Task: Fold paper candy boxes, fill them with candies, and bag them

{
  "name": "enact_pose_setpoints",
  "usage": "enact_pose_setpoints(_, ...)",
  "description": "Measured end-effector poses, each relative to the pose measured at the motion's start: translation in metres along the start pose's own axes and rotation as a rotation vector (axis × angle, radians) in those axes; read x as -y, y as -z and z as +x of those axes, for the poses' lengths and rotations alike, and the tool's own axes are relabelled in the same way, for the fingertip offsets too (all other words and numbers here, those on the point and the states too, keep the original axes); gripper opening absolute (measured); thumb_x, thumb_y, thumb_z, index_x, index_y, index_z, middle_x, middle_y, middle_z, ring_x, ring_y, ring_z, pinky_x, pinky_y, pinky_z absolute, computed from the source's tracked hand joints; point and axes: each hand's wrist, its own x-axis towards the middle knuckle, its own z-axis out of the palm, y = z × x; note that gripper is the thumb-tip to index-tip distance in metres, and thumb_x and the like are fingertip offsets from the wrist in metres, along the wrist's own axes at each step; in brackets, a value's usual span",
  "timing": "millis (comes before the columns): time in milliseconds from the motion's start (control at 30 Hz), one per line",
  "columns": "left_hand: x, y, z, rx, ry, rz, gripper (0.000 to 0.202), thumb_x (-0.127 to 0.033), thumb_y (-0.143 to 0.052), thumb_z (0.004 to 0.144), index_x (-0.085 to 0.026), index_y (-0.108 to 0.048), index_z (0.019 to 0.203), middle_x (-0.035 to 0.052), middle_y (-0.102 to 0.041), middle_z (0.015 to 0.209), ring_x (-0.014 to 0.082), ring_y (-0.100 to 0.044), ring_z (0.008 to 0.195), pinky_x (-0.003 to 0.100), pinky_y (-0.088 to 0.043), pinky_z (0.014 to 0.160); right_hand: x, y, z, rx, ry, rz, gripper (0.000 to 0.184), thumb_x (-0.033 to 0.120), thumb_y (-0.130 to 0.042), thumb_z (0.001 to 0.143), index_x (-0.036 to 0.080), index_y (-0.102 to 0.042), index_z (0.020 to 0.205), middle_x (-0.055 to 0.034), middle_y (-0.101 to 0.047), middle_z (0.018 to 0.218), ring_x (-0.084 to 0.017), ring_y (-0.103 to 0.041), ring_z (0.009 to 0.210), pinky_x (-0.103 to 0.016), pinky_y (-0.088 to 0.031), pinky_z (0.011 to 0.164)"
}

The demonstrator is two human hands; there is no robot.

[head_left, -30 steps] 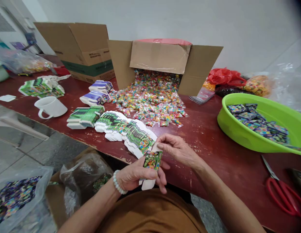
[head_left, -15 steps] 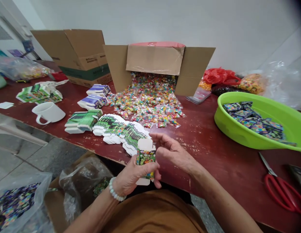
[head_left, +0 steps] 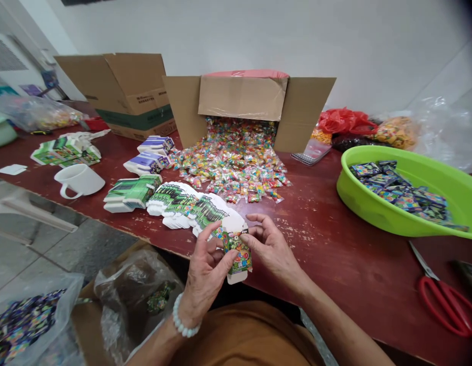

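A small printed green cardboard box (head_left: 240,252), with its white end flaps unfolded, is between my hands over the table's front edge. My left hand (head_left: 206,265) grips it from the left, thumb across the printed front. My right hand (head_left: 273,248) pinches the upper right edge of the same box, thumb in front. Just beyond my hands lies a fanned row of flat green cartons (head_left: 182,201). Behind them, wrapped colourful candies (head_left: 236,168) spill from an open cardboard box (head_left: 243,96) lying on its side.
At right stand a lime-green basin (head_left: 396,223) with dark printed packets and red-handled scissors (head_left: 441,305). To the left are a white mug (head_left: 83,180), purple carton stacks (head_left: 147,161) and another large cardboard box (head_left: 136,96). Below the edge sits a plastic-lined carton (head_left: 125,295).
My right hand has come in from beside the small box and taken its upper right edge. My left hand has shifted its hold, and the box has turned slightly. The view has tilted a little.
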Motion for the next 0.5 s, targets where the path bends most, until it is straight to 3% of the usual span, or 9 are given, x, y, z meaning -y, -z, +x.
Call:
enact_pose_setpoints(100, 0.001, 0.001, 0.001, 0.034, 0.02, 0.033, 0.049, -0.03, -0.069, 0.079, -0.024, -0.049, 0.124, 0.0032, -0.069, 0.101, 0.0141, -0.066, 0.078, 0.023, -0.054, 0.07, -0.004, -0.006, -0.003, -0.04, 0.035, 0.008, 0.03, 0.037, -0.065, 0.082, 0.023, -0.053, 0.105, 0.0014, -0.06, 0.081, -0.014, -0.056, 0.072, -0.025, -0.046, 0.065)
enact_pose_setpoints(200, 0.0, 0.005, 0.006, 0.073, 0.06, 0.06, 0.031, -0.035, -0.067, 0.08, -0.02, -0.059, 0.106, 0.0023, -0.069, 0.092, 0.014, -0.063, 0.075, 0.022, -0.052, 0.066, -0.003, -0.004, -0.002, -0.02, 0.051, -0.067, 0.02, 0.039, -0.063, 0.084, 0.02, -0.059, 0.089, 0.0005, -0.059, 0.081, -0.014, -0.054, 0.073, -0.026, -0.044, 0.068)
enact_pose_setpoints(333, -0.001, 0.01, 0.011, 0.097, 0.084, 0.149, 0.023, -0.039, -0.063, 0.083, -0.018, -0.062, 0.092, 0.0003, -0.064, 0.079, 0.012, -0.056, 0.068, 0.02, -0.046, 0.06, -0.003, 0.006, 0.009, 0.038, 0.013, -0.107, 0.024, 0.038, -0.066, 0.08, 0.017, -0.059, 0.071, 0.0014, -0.058, 0.072, -0.012, -0.051, 0.069, -0.026, -0.041, 0.07)
enact_pose_setpoints(433, 0.0, 0.009, 0.013, 0.108, 0.046, 0.193, 0.021, -0.038, -0.061, 0.085, -0.017, -0.063, 0.089, 0.0002, -0.063, 0.079, 0.0115, -0.054, 0.069, 0.02, -0.045, 0.064, -0.003, 0.01, 0.015, 0.075, -0.052, -0.003, 0.026, 0.037, -0.075, 0.07, 0.018, -0.062, 0.081, 0.0031, -0.059, 0.072, -0.011, -0.053, 0.066, -0.025, -0.042, 0.066)
enact_pose_setpoints(500, 0.001, 0.008, 0.013, 0.101, 0.014, 0.141, 0.02, -0.036, -0.064, 0.083, -0.018, -0.061, 0.09, 0.0006, -0.064, 0.082, 0.0124, -0.056, 0.074, 0.021, -0.046, 0.068, -0.002, 0.011, 0.016, 0.098, -0.054, -0.003, 0.03, 0.037, -0.075, 0.07, 0.019, -0.062, 0.089, 0.0031, -0.06, 0.073, -0.011, -0.054, 0.066, -0.025, -0.043, 0.065)
